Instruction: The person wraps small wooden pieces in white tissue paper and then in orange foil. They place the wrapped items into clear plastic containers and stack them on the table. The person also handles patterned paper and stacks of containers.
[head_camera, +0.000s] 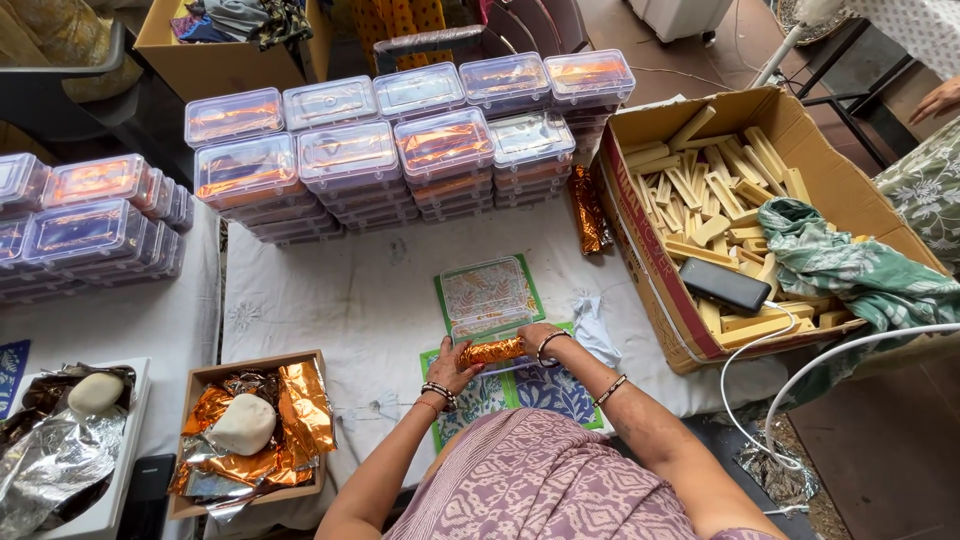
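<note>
From the head view, the person is leaning over a bench (350, 300) covered with a white cloth. The left hand (450, 366) and the right hand (533, 338) are both gripping a foil-wrapped bar (492, 351), copper-orange and shiny, one hand closed on each end. The bar is lying crosswise between them, just at the near edge of an open clear plastic box (487, 297) with a patterned card inside, which is sitting on green and blue printed sheets (545, 390). Both wrists are wearing bangles.

Behind the box, stacks of closed clear boxes (400, 155) holding orange-wrapped bars are standing in rows along the far side of the bench, and more stacks (85, 215) are sitting at the left. Another wrapped bar (588, 210) is lying beside the rows, next to a large cardboard carton (640, 240) at the right. That carton is holding many bare pale-yellow bars (715, 190), a green patterned cloth (850, 260) and a black phone (724, 285) with a white cable running out of it.

At the near left, a shallow cardboard tray (200, 375) is holding crumpled orange foil sheets (300, 405) with a white stone-like lump (243, 424) resting on them. Further left, another pale lump (95, 392) is lying on silver foil (50, 460).
</note>
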